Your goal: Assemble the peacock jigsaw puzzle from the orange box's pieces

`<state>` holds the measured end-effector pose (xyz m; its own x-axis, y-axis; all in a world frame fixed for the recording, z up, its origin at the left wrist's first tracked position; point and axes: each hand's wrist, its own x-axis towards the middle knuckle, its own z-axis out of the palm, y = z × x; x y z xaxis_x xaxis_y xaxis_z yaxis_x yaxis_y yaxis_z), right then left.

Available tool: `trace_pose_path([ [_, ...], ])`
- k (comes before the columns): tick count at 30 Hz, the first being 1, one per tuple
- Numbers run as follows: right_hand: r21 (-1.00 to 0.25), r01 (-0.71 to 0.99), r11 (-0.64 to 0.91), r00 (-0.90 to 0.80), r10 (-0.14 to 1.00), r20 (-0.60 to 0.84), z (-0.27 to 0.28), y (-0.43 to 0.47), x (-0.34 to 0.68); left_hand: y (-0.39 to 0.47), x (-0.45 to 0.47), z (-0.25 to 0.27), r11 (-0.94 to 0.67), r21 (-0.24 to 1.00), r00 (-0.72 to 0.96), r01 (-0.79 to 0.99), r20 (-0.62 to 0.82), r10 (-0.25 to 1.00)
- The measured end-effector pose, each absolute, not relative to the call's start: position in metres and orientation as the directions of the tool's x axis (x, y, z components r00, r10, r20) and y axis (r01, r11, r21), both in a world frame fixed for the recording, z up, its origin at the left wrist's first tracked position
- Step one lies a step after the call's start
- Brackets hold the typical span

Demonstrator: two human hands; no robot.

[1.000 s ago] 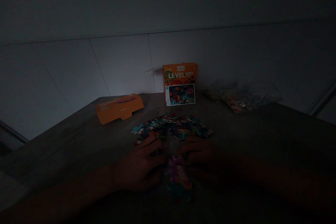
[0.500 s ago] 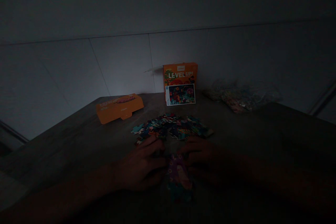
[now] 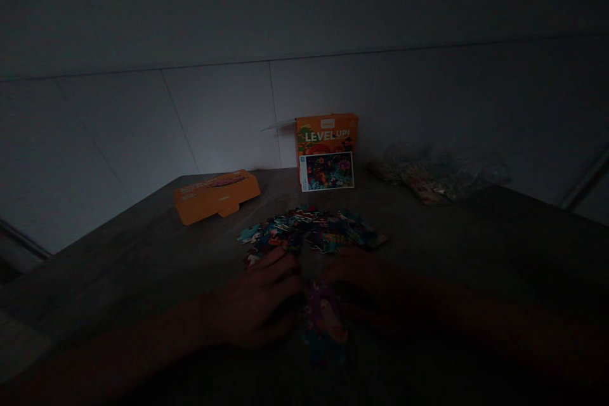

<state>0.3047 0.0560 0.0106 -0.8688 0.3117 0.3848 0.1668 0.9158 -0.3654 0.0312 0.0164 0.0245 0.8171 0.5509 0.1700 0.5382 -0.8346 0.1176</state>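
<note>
At the near middle of the tabletop (image 3: 166, 247), one colourful puzzle section (image 3: 327, 325) is lying between the two hands. Since a moment ago, the left hand (image 3: 257, 301) is edging its fingers slightly nearer the section's left side, while the section is staying in almost the same spot; this is suggesting a small adjustment rather than a carry. The right hand (image 3: 364, 276) is resting at its upper right edge. Both hands are bending their fingers, but in this dimness I cannot tell whether either is gripping. Just beyond, one heap of loose pieces (image 3: 333, 242) is spreading, too overlapped to count. Farther out, one orange carton (image 3: 216, 198) is lying at left, one picture card (image 3: 328, 172) is leaning before one upright orange box (image 3: 328, 129), and clear plastic packaging (image 3: 435, 177) is sitting at right, its number of bags unclear.
</note>
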Motion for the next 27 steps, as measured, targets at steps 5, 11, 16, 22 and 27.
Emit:
trace_pose_path([
  [5, -0.319, 0.099, 0.943, -0.886, 0.229, 0.403, 0.0082, 0.0593, 0.3033, 0.0184, 0.0312, 0.0234, -0.845, 0.112, 0.824, 0.524, 0.187, 0.535],
  [11, -0.332, 0.116, 0.936, -0.889, 0.247, 0.386, 0.0089, 0.0594, 0.3035, 0.0180, 0.0313, 0.0247, -0.844, 0.110, 0.819, 0.525, 0.204, 0.536],
  [16, -0.321, 0.109, 0.941, -0.888, 0.237, 0.393, 0.0097, 0.0588, 0.3036, 0.0182, 0.0314, 0.0237, -0.846, 0.132, 0.813, 0.517, 0.233, 0.534],
  [22, -0.328, 0.100, 0.939, -0.886, 0.234, 0.400, 0.0120, 0.0581, 0.3028, 0.0189, 0.0313, 0.0217, -0.852, 0.161, 0.808, 0.497, 0.271, 0.523],
  [27, -0.334, 0.112, 0.936, -0.894, 0.241, 0.377, 0.0123, 0.0579, 0.3036, 0.0183, 0.0326, 0.0222, -0.844, 0.176, 0.794, 0.507, 0.286, 0.537],
])
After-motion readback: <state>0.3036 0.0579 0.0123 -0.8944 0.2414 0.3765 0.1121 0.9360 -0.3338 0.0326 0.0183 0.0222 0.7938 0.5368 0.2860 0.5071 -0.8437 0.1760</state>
